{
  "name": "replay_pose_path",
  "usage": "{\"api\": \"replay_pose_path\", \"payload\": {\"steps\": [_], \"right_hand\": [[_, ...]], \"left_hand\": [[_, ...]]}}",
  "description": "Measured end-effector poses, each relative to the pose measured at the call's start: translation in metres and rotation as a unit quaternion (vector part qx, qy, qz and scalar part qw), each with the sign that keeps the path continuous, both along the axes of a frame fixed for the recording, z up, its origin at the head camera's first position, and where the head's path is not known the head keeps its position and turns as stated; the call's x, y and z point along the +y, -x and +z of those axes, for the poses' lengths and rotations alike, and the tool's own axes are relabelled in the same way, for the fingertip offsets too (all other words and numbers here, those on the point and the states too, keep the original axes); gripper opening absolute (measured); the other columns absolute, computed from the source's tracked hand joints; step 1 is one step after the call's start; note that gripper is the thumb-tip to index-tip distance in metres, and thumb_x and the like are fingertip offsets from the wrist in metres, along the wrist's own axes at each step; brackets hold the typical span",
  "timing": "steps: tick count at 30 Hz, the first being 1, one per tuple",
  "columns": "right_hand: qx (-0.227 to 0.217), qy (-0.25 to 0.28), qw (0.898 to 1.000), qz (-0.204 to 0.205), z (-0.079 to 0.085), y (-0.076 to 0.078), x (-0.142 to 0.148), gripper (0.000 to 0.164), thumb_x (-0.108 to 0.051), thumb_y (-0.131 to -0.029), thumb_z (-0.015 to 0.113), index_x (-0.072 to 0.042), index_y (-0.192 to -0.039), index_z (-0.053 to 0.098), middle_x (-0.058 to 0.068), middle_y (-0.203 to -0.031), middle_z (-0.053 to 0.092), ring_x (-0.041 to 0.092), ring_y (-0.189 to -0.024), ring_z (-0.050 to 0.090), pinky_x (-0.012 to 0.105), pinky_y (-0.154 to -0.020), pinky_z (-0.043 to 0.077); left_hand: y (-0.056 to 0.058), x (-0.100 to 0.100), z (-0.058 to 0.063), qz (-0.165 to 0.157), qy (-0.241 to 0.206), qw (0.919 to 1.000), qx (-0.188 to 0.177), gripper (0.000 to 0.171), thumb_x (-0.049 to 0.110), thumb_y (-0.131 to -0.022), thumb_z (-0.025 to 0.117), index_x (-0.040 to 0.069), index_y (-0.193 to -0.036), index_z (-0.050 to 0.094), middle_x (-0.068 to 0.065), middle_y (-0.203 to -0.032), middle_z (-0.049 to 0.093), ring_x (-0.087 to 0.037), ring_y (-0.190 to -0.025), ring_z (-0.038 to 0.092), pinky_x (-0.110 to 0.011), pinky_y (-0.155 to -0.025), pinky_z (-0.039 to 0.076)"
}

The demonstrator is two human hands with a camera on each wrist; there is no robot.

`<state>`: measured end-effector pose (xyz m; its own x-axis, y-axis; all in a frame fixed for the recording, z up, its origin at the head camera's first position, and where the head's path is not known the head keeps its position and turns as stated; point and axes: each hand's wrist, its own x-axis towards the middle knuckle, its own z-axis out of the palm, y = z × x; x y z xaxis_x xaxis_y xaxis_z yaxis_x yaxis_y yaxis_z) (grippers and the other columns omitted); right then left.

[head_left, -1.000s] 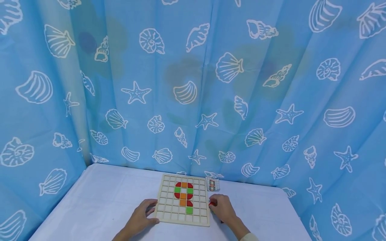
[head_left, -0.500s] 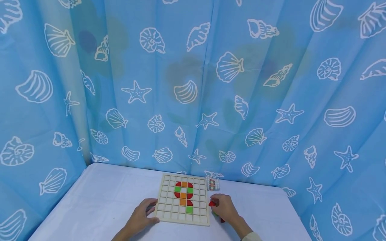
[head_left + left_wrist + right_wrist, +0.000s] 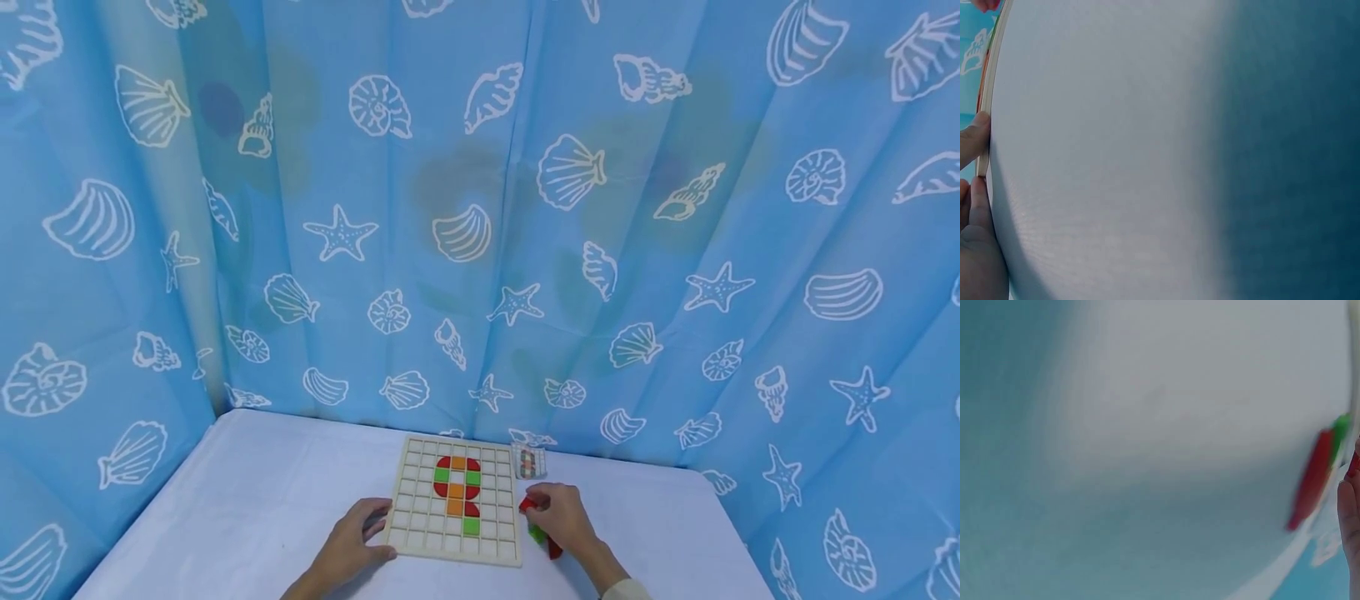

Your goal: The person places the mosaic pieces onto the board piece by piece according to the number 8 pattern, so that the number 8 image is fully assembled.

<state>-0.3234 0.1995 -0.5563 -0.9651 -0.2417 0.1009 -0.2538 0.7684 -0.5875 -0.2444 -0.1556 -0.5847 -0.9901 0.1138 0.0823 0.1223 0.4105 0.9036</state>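
A square grid board (image 3: 416,533) lies on the white table, with red, orange and green tiles set in some of its cells. At its left side is my left hand (image 3: 347,537), thumb and fingertips apart and touching the edge; the left wrist view shows a fingertip (image 3: 980,120) against the board's side. Just right of the board, my right hand (image 3: 561,515) pinches a red tile (image 3: 527,504) between thumb and fingers. Below that hand lie a green tile (image 3: 537,534) and another red tile (image 3: 554,548), partly hidden by it. Both loose tiles look blurred in the right wrist view.
A small pattern card (image 3: 531,461) with a printed grid lies by the board's upper right corner. The white-covered table (image 3: 300,467) ends at a blue curtain (image 3: 450,275) with white shells and starfish, which hangs behind and along both sides.
My right hand has shifted slightly with the red tile, and the loose green and red tiles beneath it show more. The left hand stays at the board's edge.
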Motion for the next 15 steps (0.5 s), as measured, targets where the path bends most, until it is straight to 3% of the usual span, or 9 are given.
{"api": "replay_pose_path", "payload": {"steps": [7,15], "right_hand": [[0.013,0.005,0.995,0.097,0.012,-0.021,-0.027,0.026,-0.010,-0.081,0.078,-0.006,-0.106,0.075,-0.006,-0.093,0.070,0.007,-0.081,0.062,0.025,-0.073,0.063],[0.014,-0.016,0.987,0.159,0.010,-0.042,-0.055,0.026,-0.015,-0.082,0.078,-0.010,-0.107,0.076,-0.012,-0.091,0.068,0.001,-0.080,0.057,0.014,-0.072,0.058]], "left_hand": [[0.000,0.002,0.001,0.010,0.006,0.9999,0.003,0.077,0.007,-0.063,0.088,-0.003,-0.130,0.052,-0.017,-0.129,0.053,-0.039,-0.124,0.050,-0.022,-0.098,0.052],[-0.001,0.003,0.001,0.015,0.005,0.9999,-0.004,0.076,0.007,-0.063,0.088,-0.002,-0.130,0.052,-0.014,-0.128,0.053,-0.038,-0.124,0.050,-0.020,-0.098,0.052]]}}
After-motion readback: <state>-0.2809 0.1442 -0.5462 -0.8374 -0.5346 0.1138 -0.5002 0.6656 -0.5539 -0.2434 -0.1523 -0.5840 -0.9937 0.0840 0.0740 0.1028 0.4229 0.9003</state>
